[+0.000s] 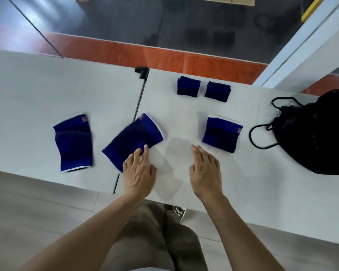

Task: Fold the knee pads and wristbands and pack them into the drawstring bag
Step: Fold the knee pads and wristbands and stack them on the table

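Three blue knee pads with white edging lie on the white table (252, 182). One knee pad (73, 142) lies flat at the left. A second knee pad (131, 136) lies slanted in the middle, and my left hand (139, 171) rests its fingertips on its near edge. A third knee pad (221, 133), folded shorter, sits to the right. My right hand (205, 171) hovers flat with fingers apart, holding nothing, just left of and nearer than that folded pad. Two dark blue wristbands (188, 86) (218, 91) sit folded side by side at the back. The black drawstring bag (317, 133) lies at the right edge.
A dark seam with a black clamp (142, 72) runs between the two table halves, under the middle pad. The bag's cords (260, 137) loop out to its left. Behind the table is an orange-and-grey floor; a white beam slants at the upper right.
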A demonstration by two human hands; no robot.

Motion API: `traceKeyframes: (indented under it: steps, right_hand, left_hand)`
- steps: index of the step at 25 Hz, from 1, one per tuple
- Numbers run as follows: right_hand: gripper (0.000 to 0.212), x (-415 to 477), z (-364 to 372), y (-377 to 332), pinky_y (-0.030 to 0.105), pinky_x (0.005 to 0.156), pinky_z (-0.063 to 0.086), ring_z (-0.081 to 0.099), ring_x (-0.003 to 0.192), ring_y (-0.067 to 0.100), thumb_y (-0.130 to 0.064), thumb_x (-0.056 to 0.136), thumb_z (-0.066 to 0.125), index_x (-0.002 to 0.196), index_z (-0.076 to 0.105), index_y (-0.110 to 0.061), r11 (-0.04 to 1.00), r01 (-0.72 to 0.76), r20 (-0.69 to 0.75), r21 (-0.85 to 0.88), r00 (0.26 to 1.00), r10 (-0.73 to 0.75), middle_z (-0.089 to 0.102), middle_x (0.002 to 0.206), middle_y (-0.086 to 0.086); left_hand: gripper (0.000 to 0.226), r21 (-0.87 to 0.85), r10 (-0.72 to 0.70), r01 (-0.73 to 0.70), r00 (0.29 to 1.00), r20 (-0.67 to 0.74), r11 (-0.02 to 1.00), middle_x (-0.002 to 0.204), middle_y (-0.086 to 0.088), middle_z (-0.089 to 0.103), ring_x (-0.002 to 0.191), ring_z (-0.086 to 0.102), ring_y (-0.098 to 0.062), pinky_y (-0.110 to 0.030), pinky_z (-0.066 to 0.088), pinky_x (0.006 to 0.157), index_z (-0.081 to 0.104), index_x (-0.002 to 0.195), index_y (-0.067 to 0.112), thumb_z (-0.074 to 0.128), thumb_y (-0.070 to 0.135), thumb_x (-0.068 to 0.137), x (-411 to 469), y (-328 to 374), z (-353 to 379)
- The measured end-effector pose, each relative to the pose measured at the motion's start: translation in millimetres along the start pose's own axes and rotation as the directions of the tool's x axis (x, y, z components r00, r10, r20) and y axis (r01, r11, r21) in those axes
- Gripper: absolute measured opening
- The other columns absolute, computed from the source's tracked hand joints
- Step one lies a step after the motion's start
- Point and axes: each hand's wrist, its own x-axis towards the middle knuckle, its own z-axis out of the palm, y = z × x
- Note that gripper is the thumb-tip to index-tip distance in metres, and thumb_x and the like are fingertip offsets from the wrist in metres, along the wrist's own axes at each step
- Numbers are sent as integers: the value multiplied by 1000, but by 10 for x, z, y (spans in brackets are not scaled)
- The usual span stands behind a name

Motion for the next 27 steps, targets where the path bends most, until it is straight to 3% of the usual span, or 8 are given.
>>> traceKeyframes:
  steps: [4,7,11,14,19,22,24,27]
  right_hand:
    - [56,-27,108,-148,37,117,30,40,142,22,-14,98,51,152,37,-17,991,131,69,-18,989,-130,43,155,7]
    - [52,-56,160,-148,37,120,23,36,145,23,-19,100,49,151,41,-19,980,196,131,-44,973,-189,40,157,6]
    - [54,-196,268,-187,39,121,17,34,147,23,-26,98,50,151,41,-22,977,200,224,-79,958,-178,39,158,5]
    - [58,-268,338,-280,41,116,31,44,141,25,-24,94,56,151,42,-21,985,144,219,-99,968,-119,47,154,6]
    - [57,-240,368,-580,44,108,41,52,132,26,-30,96,53,151,43,-20,986,7,168,-167,985,21,50,151,5]
    - [56,-204,385,-702,44,108,39,49,134,25,-32,98,45,152,40,-20,981,-54,162,-184,983,85,47,154,5]
    - [57,-200,378,-776,43,110,36,46,137,24,-33,99,37,154,36,-21,977,-82,161,-195,980,115,42,157,4]
    - [57,-174,376,-891,42,112,31,39,141,24,-34,102,34,157,27,-22,969,-127,197,-212,966,170,32,162,3]
  left_hand:
    - [55,23,214,-214,977,23,977,148,-9,46,143,35,-35,-51,28,119,44,146,22,56,30,93,-183,27,106]
    - [54,66,272,-276,960,62,959,149,-8,48,147,31,-36,-51,28,119,48,141,22,63,27,89,-217,-45,97]
    - [59,68,305,-314,944,123,947,163,-4,29,152,20,-33,-49,21,122,40,147,25,61,25,92,-73,-177,4]
    - [64,49,309,-315,946,93,948,166,-7,18,150,22,-33,-47,27,119,36,148,29,60,23,89,117,-331,-150]
    - [69,10,6,-6,998,-59,1000,159,-14,29,141,33,-37,-49,32,112,37,147,19,65,18,84,196,-1072,-485]
    - [73,-17,-170,170,985,14,985,163,-9,27,149,23,-34,-49,22,121,33,151,15,64,25,86,97,-1569,-492]
    - [79,33,-74,72,995,60,997,163,-7,27,151,22,-34,-51,22,121,31,154,15,67,32,86,-20,-1759,-413]
    - [87,83,199,-206,977,82,975,161,-7,34,149,27,-36,-54,25,119,37,153,19,75,41,79,-152,-1799,-297]
